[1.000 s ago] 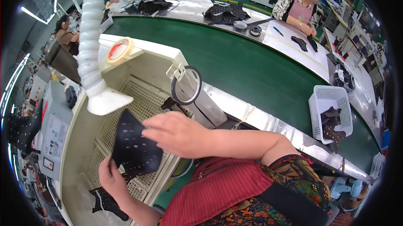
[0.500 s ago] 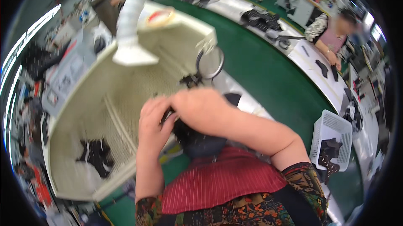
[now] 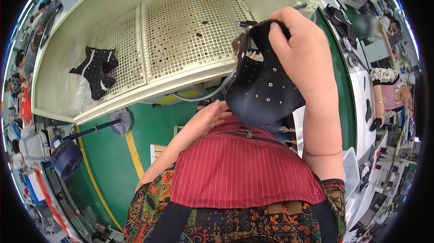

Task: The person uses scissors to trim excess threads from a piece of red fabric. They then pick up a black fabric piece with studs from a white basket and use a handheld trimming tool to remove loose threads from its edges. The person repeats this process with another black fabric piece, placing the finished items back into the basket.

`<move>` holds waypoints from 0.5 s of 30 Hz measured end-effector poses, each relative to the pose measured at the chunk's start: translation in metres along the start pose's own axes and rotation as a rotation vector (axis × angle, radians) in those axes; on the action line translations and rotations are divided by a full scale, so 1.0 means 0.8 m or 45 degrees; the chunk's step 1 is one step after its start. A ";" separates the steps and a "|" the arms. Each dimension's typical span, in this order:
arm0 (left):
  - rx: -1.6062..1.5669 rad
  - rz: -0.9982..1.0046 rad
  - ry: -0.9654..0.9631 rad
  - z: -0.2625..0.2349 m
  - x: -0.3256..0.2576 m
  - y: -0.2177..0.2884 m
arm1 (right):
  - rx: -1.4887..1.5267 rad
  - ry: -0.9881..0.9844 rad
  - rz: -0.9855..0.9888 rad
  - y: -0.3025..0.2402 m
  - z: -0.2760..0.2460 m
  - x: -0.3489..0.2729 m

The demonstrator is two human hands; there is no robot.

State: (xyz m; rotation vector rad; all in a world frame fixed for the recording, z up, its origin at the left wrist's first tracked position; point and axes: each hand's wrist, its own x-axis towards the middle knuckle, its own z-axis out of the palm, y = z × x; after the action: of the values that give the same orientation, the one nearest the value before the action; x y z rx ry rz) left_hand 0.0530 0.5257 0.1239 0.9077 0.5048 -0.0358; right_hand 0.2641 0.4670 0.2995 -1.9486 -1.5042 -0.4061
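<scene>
A black sheet-like piece dotted with small metal eyelets or studs (image 3: pixel 266 91), perhaps a shoe upper, hangs curved in front of my apron. My right hand (image 3: pixel 303 46) pinches its top edge, thumb on one face. Below and left of the piece, my left hand (image 3: pixel 210 115) has its fingers stretched out and holds nothing; whether the fingertips touch the piece's lower edge, I cannot tell. A similar black studded piece with pale strips (image 3: pixel 97 71) lies on the left side of the cream booth's grid floor (image 3: pixel 181 30).
The booth's front wall (image 3: pixel 190 75) runs across ahead of me. A grey hose (image 3: pixel 203 96) loops below it. A dark blue fan (image 3: pixel 67 158) stands at lower left. At right are a white basket (image 3: pixel 351 170) and a bench where another person (image 3: pixel 389 91) works.
My view has tipped downward. My hands, together over the booth edge before, have parted: the right has risen to the right with the black piece, the left has dropped lower and opened.
</scene>
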 end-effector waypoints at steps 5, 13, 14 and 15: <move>-0.184 0.173 -0.020 0.005 -0.012 0.017 | 0.107 0.051 0.058 -0.005 0.005 0.021; -0.265 1.020 0.799 -0.013 -0.036 0.080 | 0.599 -0.102 0.138 -0.014 0.063 0.022; -0.185 1.127 0.826 -0.026 -0.044 0.093 | 0.742 -0.196 0.220 -0.015 0.075 0.019; -0.110 1.161 0.828 -0.036 -0.049 0.109 | 0.937 -0.261 0.309 -0.011 0.098 0.014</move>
State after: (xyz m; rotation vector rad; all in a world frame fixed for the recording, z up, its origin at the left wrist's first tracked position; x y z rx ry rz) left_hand 0.0273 0.5947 0.1914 0.9877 0.6379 1.1300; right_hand 0.2483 0.5278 0.2500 -1.5618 -1.2613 0.4174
